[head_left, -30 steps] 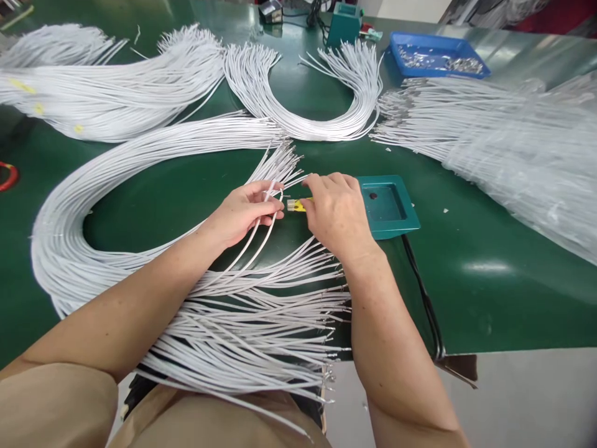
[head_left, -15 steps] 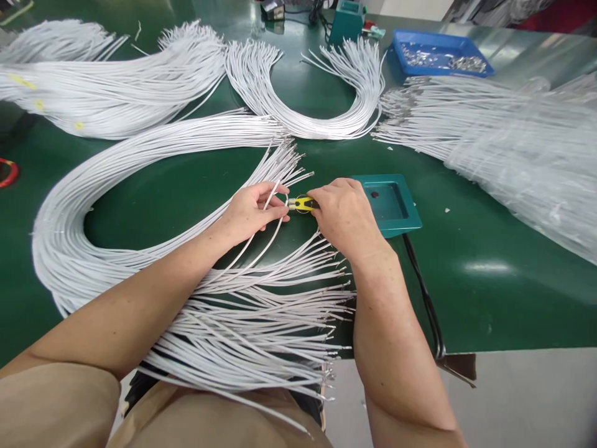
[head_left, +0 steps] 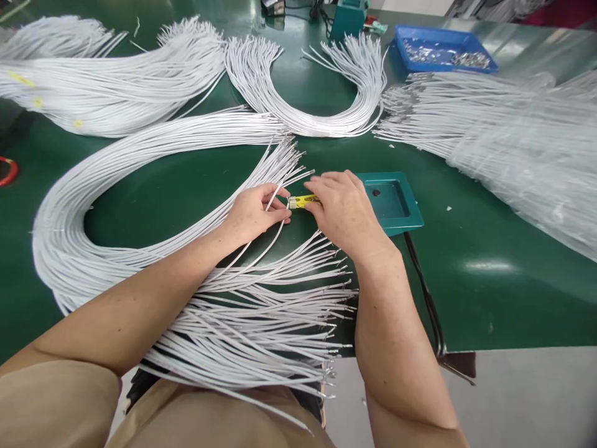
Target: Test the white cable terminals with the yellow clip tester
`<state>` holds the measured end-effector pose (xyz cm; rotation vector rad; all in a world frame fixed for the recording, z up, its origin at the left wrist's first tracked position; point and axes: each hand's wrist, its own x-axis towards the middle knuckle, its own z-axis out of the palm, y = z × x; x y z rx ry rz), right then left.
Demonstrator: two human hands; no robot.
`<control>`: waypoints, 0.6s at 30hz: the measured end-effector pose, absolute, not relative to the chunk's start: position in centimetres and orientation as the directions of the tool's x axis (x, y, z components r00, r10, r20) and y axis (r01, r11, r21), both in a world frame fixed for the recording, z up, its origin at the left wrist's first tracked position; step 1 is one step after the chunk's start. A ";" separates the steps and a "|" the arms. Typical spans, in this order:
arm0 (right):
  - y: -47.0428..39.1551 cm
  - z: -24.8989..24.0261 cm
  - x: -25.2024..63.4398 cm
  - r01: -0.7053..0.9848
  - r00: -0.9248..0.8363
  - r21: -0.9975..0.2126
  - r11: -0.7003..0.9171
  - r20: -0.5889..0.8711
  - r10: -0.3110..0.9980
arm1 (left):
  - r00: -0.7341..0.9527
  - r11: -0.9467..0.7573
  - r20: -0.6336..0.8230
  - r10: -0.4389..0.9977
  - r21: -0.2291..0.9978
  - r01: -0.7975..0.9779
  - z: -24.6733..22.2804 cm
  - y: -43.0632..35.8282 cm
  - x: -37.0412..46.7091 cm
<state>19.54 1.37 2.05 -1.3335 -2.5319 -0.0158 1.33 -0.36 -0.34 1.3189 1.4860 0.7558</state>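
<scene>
With my left hand (head_left: 255, 214) I pinch white wires (head_left: 275, 241), apparently to steady them near the yellow tool (head_left: 301, 201), which my right hand (head_left: 345, 208) grips.

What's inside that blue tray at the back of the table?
The blue tray holds small, loose, shiny pieces, some heaped toward its right side. They're too small to identify, and whatever lies underneath the heap is covered.

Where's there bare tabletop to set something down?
Widest: green tabletop at right, bordered by black cable, rectangular teal tray and plastic-covered white wires. Smaller: inside the big white wire loop at left. Crowded: around left hand and right hand, and along the fanned wire ends.
</scene>
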 end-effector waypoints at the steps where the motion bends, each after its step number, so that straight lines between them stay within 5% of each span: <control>1: 1.3 2.1 19.5 0.807 -0.507 -0.157 0.570 0.312 0.804 | 0.062 0.234 -0.269 0.961 0.912 0.337 -0.4 -0.3 1.3; 4: 1.2 2.5 19.2 0.815 -0.389 -0.246 0.525 0.440 0.810 | 0.074 0.268 -0.297 0.952 0.925 0.268 -0.6 -0.1 1.0; 8: 0.6 3.0 18.5 0.772 -0.334 -0.393 0.499 0.418 0.845 | 0.062 0.257 -0.276 0.959 0.943 0.211 -0.6 0.0 0.3; 13: -0.7 3.2 16.7 0.506 -0.661 -0.529 0.681 0.269 0.700 | 0.051 0.183 -0.190 0.981 0.977 0.111 -0.7 0.2 -0.6; 18: -2.0 3.0 14.9 0.521 -0.804 -0.437 0.734 0.038 0.593 | 0.075 0.257 -0.261 0.962 0.965 0.057 -0.5 0.3 -0.8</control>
